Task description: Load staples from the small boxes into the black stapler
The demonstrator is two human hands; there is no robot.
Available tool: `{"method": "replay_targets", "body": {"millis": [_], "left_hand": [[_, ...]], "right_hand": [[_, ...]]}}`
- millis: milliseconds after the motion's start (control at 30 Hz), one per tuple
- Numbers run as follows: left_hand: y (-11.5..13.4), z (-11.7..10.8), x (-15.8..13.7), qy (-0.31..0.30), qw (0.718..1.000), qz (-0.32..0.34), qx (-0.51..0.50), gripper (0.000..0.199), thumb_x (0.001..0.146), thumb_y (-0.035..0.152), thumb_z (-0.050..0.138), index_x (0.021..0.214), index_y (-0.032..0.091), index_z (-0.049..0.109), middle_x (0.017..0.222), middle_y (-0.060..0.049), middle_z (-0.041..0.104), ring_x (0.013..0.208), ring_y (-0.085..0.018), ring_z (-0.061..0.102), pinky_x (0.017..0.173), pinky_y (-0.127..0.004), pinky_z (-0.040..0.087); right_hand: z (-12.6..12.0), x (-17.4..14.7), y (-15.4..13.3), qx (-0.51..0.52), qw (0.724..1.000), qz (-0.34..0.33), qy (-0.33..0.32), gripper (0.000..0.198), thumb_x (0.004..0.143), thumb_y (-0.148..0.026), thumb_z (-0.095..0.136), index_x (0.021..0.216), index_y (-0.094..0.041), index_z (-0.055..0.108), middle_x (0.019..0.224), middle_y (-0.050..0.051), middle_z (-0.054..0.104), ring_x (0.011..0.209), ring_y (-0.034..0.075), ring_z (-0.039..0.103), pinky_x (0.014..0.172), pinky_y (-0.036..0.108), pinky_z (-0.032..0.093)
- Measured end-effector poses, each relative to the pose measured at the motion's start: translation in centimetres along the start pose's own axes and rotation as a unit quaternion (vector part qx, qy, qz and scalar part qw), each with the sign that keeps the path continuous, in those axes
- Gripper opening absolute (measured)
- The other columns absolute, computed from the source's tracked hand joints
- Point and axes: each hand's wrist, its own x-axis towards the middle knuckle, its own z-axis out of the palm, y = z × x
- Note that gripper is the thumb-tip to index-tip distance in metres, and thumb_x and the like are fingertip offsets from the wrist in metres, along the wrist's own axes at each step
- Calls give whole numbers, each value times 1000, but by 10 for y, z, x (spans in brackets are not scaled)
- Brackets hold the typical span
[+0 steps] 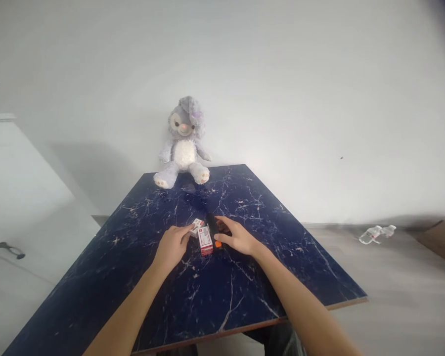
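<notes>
My left hand (172, 247) has its index finger and thumb closed on a small white box (198, 223) with orange-red marks. Directly beside it, a red-and-white box (205, 241) lies on the table between my two hands. My right hand (239, 237) is curled round a black tube-like object (211, 223) with an orange part at its near end; its kind I cannot make out. This black object lies along the right side of the red-and-white box. My fingers partly hide both the white box and the black object.
A dark blue marble-patterned table (222, 282) reaches to the wall. At its far edge sits a grey plush toy (184, 148). Plastic bottles (376, 234) and a brown cardboard box (443, 240) are on the floor to the right. A white cabinet or door (25, 198) stands left.
</notes>
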Motion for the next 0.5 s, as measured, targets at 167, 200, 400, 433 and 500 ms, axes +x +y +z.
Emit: {"method": "replay_targets", "body": {"millis": [167,200,400,433,500], "left_hand": [[14,3,3,28,999,16,24,37,97,21,45,127,24,67,106,-7,73,94,-27,59,85,-41,47],[16,2,4,24,999,24,3,39,97,18,43,126,24,67,109,-7,72,96,-26,58,88,-41,47],[18,-8,-4,-32,994,-17,-108,49,95,13,36,138,25,57,122,-6,67,117,-24,55,102,-41,44],[19,-11,-6,-47,992,-18,-119,49,96,17,38,143,25,52,127,-6,65,121,-24,53,104,-41,42],[22,-16,-10,-74,989,-7,-130,49,99,31,40,147,28,46,135,-6,61,125,-26,52,105,-42,41]], "right_hand": [[3,1,2,6,1000,-2,4,55,88,-41,66,138,-25,52,114,7,69,100,23,65,91,38,50],[4,1,3,8,1000,-2,5,54,88,-41,66,138,-25,52,114,6,69,99,23,65,91,38,50],[4,1,5,2,1000,5,12,46,90,-43,62,132,-24,57,110,5,70,94,21,66,87,36,50],[3,1,4,1,1000,4,12,45,90,-42,62,131,-24,57,110,5,71,94,21,67,87,35,50],[3,0,3,-6,1000,-1,11,47,90,-42,63,132,-23,56,110,6,71,93,21,67,87,35,51]]}}
